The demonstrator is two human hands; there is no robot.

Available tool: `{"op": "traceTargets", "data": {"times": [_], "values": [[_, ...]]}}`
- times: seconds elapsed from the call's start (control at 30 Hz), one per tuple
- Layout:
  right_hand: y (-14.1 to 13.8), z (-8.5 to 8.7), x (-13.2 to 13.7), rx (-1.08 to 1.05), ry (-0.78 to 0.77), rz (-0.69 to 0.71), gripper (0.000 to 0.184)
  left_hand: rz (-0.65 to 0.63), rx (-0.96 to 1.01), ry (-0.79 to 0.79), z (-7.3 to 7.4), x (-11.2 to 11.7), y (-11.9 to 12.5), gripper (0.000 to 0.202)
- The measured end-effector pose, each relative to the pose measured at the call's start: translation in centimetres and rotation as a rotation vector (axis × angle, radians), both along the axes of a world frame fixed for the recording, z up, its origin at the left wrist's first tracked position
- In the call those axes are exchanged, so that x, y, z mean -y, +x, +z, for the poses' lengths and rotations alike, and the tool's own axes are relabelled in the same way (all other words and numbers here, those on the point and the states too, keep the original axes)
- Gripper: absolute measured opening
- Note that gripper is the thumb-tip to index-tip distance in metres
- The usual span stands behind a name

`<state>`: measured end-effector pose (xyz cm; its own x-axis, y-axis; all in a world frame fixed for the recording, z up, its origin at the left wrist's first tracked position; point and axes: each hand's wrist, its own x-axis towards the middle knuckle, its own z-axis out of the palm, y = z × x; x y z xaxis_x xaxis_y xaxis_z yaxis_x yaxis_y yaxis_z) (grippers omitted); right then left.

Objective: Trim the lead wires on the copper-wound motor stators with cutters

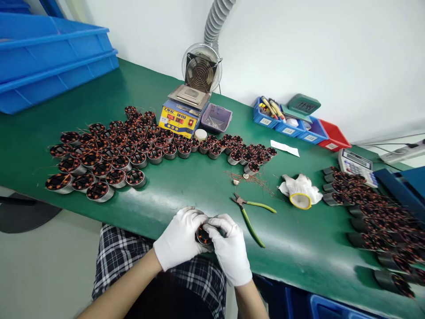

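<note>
Both my hands wear white gloves and meet at the near edge of the green table [186, 190]. My left hand [179, 239] cups a small round motor stator [203, 235] with copper windings, its fingers wrapped round the metal shell. My right hand [229, 248] grips the same stator from the right, with fingers curled over its top. Green-handled pliers [250, 212] lie on the table just right of my hands.
Several stators [109, 155] lie in rows at the left and centre, with more stators [375, 208] at the right. A solder pot [182, 113] and fan [201, 68] stand behind. A spare glove [300, 190], wire scraps [249, 179], small bins [299, 122], a calculator [357, 164] and blue crates [49, 57] are around.
</note>
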<state>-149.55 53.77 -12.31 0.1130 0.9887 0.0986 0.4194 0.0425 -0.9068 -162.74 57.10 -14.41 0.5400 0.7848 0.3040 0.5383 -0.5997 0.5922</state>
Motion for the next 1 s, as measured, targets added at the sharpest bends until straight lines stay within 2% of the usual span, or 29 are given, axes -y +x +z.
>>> {"op": "traceTargets", "data": {"times": [0.07, 0.13, 0.27, 0.4, 0.5, 0.6, 0.7, 0.77, 0.87, 0.93, 1.0], "values": [[0.3, 0.3, 0.0, 0.122, 0.047, 0.037, 0.012, 0.013, 0.01, -0.021, 0.2, 0.0, 0.1, 0.029], [1.0, 0.3, 0.0, 0.204, 0.088, -0.008, 0.011, 0.02, 0.009, -0.039, 0.4, 0.0, 0.1, 0.025], [2.6, -0.3, 0.5, 0.262, 0.123, -0.113, 0.011, 0.062, -0.004, -0.037, 0.2, 0.1, 0.0, 0.036], [2.7, -1.0, 2.1, 0.318, 0.029, -0.02, 0.012, 0.141, 0.01, 0.023, -0.3, 0.1, 0.0, 0.044], [2.3, -1.8, 2.9, 0.404, 0.053, 0.009, 0.014, 0.15, 0.015, 0.055, -0.3, 0.2, 0.1, 0.041], [2.8, -2.9, 2.1, 0.48, 0.115, 0.003, 0.015, 0.149, 0.009, 0.075, -0.4, 0.2, 0.1, 0.043], [4.5, -3.5, 0.3, 0.55, 0.187, -0.067, 0.019, 0.165, -0.005, 0.104, -0.8, 0.2, -0.2, 0.049], [5.6, -3.0, -0.6, 0.564, 0.234, -0.156, 0.02, 0.179, -0.014, 0.126, -1.0, 0.2, -0.4, 0.053], [5.7, -1.1, -0.2, 0.466, 0.275, -0.249, 0.014, 0.182, -0.034, 0.126, -0.7, 0.5, -0.8, 0.06], [4.6, 0.2, 0.8, 0.416, 0.244, -0.158, 0.014, 0.157, -0.028, 0.112, 0.2, 0.8, -0.9, 0.081], [3.1, 0.8, 1.7, 0.461, 0.134, 0.023, 0.025, 0.072, 0.001, 0.124, 1.4, 1.1, -0.8, 0.108]]}}
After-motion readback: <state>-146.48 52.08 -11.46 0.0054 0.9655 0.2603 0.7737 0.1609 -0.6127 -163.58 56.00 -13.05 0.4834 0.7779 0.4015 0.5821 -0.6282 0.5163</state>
